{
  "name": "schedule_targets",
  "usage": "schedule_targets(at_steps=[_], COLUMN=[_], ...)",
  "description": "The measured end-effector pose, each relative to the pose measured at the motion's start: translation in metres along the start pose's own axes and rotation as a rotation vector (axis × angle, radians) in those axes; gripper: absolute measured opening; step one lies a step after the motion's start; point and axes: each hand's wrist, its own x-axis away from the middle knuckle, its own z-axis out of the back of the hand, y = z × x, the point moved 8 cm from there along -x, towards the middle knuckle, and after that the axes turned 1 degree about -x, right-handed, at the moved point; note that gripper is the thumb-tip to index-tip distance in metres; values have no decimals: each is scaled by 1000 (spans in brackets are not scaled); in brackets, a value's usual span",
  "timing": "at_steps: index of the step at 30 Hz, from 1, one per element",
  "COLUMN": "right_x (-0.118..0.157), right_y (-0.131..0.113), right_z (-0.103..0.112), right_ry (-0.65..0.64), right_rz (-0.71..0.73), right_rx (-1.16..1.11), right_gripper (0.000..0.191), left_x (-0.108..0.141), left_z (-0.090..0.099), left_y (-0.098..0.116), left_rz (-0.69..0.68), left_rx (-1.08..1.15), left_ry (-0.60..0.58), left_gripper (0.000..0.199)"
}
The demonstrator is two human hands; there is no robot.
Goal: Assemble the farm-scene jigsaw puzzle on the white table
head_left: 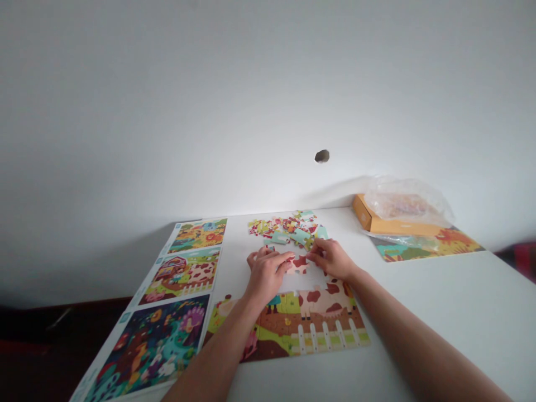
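Head view: left hand (267, 270) and right hand (334, 260) pinch red-patched puzzle bit (298, 265) at opposite edges, fingertips closed on it; one piece or several, cannot tell. Bit lies just beyond part-assembled puzzle (330, 307), which sits toward 6 o'clock, cow and white fence showing. Loose pieces (290, 224) heaped at 12 o'clock. Three printed scenes (184, 272) in row toward 9 o'clock. Orange box (387, 225) under clear plastic bag (412, 201) toward 2 o'clock.
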Motion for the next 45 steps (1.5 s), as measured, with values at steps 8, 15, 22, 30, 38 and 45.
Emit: schedule_targets(at_steps=[8,15,22,30,38,45], right_x=[0,1,1,4,14,13], right_y=[6,4,-21,-14,-8,-9], right_z=[4,15,-7,8,-3,-5], right_ry=[77,165,-39,-191,-409,-399], right_rz=[-34,-43,77,-36,-102,-63], right_rx=[-11,-22,-105,-218,-190,-120], right_gripper=[16,17,15,11,9,17], left_x=[0,0,0,1,6,11], left_z=[0,-1,-1,6,1,-8], left_y=[-1,0,0,2,30,41], left_rz=[7,8,-21,-38,-277,-337], left_rx=[-2,2,-19,28,97,84], left_ry=[1,-7,21,84,-66,-225], left_gripper=[20,20,23,24,23,39])
